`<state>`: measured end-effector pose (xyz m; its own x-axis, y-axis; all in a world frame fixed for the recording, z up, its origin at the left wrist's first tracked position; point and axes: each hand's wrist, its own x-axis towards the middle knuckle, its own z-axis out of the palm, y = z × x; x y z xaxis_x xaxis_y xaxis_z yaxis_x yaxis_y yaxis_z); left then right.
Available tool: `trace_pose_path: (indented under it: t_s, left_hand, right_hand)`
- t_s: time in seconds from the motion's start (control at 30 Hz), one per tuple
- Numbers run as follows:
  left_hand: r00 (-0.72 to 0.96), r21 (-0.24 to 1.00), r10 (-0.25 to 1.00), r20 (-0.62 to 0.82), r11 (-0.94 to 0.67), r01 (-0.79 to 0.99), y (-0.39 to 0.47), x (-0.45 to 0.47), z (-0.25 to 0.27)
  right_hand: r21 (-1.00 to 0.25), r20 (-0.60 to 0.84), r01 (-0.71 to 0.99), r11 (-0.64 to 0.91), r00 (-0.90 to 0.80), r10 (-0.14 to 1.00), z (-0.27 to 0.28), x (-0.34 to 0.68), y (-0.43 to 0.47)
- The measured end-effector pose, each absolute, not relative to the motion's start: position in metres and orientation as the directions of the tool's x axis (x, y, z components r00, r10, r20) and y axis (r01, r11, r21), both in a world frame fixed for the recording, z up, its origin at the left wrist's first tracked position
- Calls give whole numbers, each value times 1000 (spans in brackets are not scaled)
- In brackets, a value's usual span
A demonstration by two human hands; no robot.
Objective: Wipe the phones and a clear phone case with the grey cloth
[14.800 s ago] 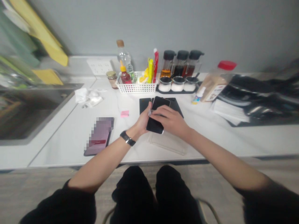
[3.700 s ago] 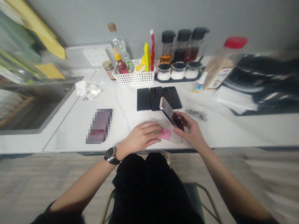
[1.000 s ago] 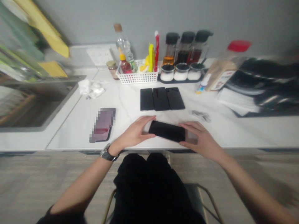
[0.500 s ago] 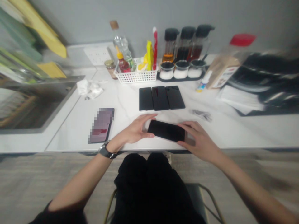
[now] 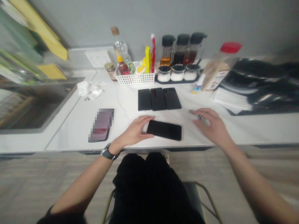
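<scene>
A black-screened smartphone (image 5: 164, 130) lies crosswise near the counter's front edge. My left hand (image 5: 137, 130) has its left end between thumb and fingers. Off the phone's right end, my right hand (image 5: 210, 124) reaches over a small, tangled grey thing (image 5: 200, 117), perhaps a thin cable or metal pieces; blur hides its kind. Thumb and fingers of that hand are apart around it. Three dark phones (image 5: 158, 99) lie side by side behind the smartphone. Further left is another phone (image 5: 101, 126), its screen pixelated.
A white basket (image 5: 136, 79) of condiments stands at the back, beside sauce bottles and seasoning jars (image 5: 178, 73). To the right are a red-capped container (image 5: 217, 73), a small glue-like bottle (image 5: 198, 85) and dark pans (image 5: 263, 81). Crumpled tissue (image 5: 90, 89) lies near the sink (image 5: 53, 116).
My right hand has let go of the smartphone's right end and moved right to the small grey thing. My left hand stays at the phone's left end.
</scene>
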<state>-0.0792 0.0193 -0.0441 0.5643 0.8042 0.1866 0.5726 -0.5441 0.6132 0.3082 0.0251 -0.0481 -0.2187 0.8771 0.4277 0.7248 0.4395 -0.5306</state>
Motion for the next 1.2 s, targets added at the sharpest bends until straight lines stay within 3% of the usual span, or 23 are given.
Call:
trace_pose_path:
  t_s: [0.07, 0.23, 0.33, 0.43, 0.73, 0.87, 0.97, 1.2]
  left_hand:
    - [560, 585, 804, 201, -556, 590, 17, -77, -45]
    - [553, 585, 799, 238, -572, 575, 16, -74, -48]
    - [538, 590, 807, 244, -563, 579, 16, -74, -49]
    - [518, 606, 822, 237, -542, 582, 15, -73, -50]
    - [495, 659, 839, 225, -506, 557, 13, -71, -48]
    - [487, 654, 851, 197, -484, 581, 14, -70, -48]
    - [485, 657, 849, 208, -489, 574, 14, -69, -48]
    - [501, 651, 843, 197, -495, 575, 14, -69, -46]
  right_hand:
    - [-446, 448, 782, 436, -227, 865, -53, 326, 42]
    - [-439, 456, 733, 520, -317, 832, -44, 299, 40]
    - [-272, 399, 707, 652, -534, 745, -35, 248, 9]
    - [-132, 344, 776, 616, -547, 763, -35, 202, -20]
    - [-57, 358, 789, 611, -555, 750, -50, 154, -51]
    - [7, 382, 860, 509, -473, 794, -48, 184, -64]
    - [-11, 395, 895, 445, -405, 825, -51, 170, -56]
    - [-86, 407, 802, 591, -513, 756, -63, 131, -54]
